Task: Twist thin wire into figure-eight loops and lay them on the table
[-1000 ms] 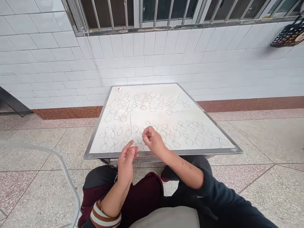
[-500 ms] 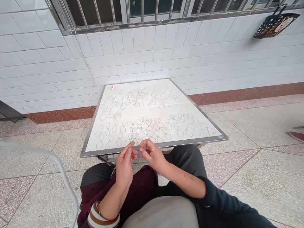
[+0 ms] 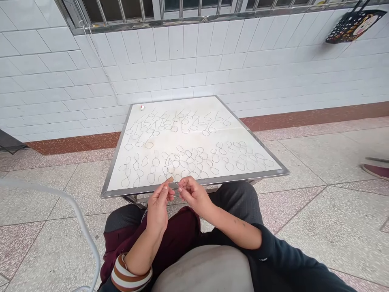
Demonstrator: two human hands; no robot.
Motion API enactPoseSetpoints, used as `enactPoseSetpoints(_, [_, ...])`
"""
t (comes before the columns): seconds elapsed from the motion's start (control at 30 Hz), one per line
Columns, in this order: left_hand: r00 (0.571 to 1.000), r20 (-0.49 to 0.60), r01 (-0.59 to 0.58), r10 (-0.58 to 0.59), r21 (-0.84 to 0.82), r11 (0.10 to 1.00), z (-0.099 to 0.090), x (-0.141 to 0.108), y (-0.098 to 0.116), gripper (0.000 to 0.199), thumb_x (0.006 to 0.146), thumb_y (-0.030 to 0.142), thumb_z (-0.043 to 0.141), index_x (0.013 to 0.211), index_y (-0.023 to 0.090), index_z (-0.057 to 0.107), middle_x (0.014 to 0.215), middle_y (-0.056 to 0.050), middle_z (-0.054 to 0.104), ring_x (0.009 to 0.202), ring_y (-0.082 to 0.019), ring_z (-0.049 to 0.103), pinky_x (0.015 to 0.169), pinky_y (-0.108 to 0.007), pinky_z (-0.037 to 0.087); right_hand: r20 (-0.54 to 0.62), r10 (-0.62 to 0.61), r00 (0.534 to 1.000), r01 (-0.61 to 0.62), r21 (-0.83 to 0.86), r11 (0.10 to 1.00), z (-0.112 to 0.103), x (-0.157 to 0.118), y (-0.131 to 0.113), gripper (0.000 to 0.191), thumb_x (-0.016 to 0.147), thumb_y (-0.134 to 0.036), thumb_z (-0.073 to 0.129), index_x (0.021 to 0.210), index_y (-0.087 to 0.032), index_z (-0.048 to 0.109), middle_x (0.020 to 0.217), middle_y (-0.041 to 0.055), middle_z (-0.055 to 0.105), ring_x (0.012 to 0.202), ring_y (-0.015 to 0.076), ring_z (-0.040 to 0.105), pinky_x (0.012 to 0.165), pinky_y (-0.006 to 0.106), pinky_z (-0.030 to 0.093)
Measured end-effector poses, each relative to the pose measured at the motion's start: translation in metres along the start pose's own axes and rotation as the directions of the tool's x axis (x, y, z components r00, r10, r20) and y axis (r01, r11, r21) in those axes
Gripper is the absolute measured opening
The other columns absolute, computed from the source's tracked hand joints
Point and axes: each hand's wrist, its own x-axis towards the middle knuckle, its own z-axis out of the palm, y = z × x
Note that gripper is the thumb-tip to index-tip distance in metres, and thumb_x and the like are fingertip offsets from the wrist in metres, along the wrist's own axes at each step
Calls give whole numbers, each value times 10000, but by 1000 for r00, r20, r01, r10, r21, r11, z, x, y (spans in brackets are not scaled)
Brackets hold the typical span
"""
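Observation:
Just over the near edge of a white table (image 3: 170, 144), my left hand (image 3: 159, 198) pinches a thin wire (image 3: 173, 196) between thumb and fingers. A brownish wrap shows at one of its fingertips. Close on the right, my right hand (image 3: 193, 194) has thumb and fingertips closed on the same wire, a short gap from the left. The wire is too fine for its whole shape to be made out. Beyond my hands lie several figure-eight wire loops (image 3: 199, 168); farther back are several single wire loops with straight tails (image 3: 185, 129).
The table has a grey metal rim (image 3: 194, 181). A small red and white object (image 3: 142, 108) sits at its far left corner. A pale curved chair frame (image 3: 82, 221) stands at left. A patterned bag (image 3: 354, 26) hangs on the tiled wall; a dark red shoe (image 3: 377, 171) is at right.
The view has tilted slightly, so the table and wall sit a little higher. My hands have drawn slightly apart, with more of the wire visible between them.

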Motion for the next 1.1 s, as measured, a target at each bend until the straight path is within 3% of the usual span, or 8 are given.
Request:
enactPoseSetpoints(0.53, [999, 16, -46, 44, 115, 992, -2, 2, -5, 277, 782, 381, 673, 941, 166, 746, 687, -6, 578, 672, -120, 494, 665, -252, 415, 79, 0, 997, -1, 12, 1000, -7, -3, 11, 126, 888, -346, 577, 929, -235, 534, 728, -20, 544, 631, 127, 565, 567, 269, 506])
enactPoseSetpoints(0.63, [999, 37, -33, 27, 165, 986, -4, 1, -7, 227, 789, 365, 665, 876, 169, 742, 686, -10, 593, 661, -122, 498, 650, -252, 412, -28, -25, 999, 24, -40, 999, -13, -1, 5, 174, 870, -366, 606, 991, -243, 587, 857, 24, 573, 712, 141, 558, 565, 258, 483])
enactPoseSetpoints(0.73, [994, 112, -15, -11, 226, 974, -3, 0, -10, 213, 790, 369, 665, 812, 171, 739, 704, -21, 627, 668, -128, 519, 646, -254, 417, -35, -33, 999, 34, 5, 999, -17, 3, -2, 195, 868, -389, 605, 1006, -259, 648, 1029, 45, 586, 742, 132, 549, 587, 257, 479])
enactPoseSetpoints(0.87, [992, 111, 45, -64, 166, 985, 0, -2, -15, 210, 754, 358, 701, 819, 165, 752, 753, -45, 682, 674, -127, 545, 636, -254, 430, -33, 3, 999, 3, 172, 985, -17, 4, -3, 201, 882, -413, 574, 912, -248, 684, 997, 21, 613, 630, 99, 500, 574, 255, 475])
enactPoseSetpoints(1.1, [983, 98, 155, -156, 11, 988, 4, -3, -19, 245, 712, 279, 748, 935, 177, 764, 841, -64, 721, 633, -91, 548, 603, -233, 417, -120, 63, 991, -33, 236, 971, -11, 0, 7, 169, 843, -392, 623, 910, -240, 653, 805, -6, 595, 595, 104, 482, 527, 234, 451])
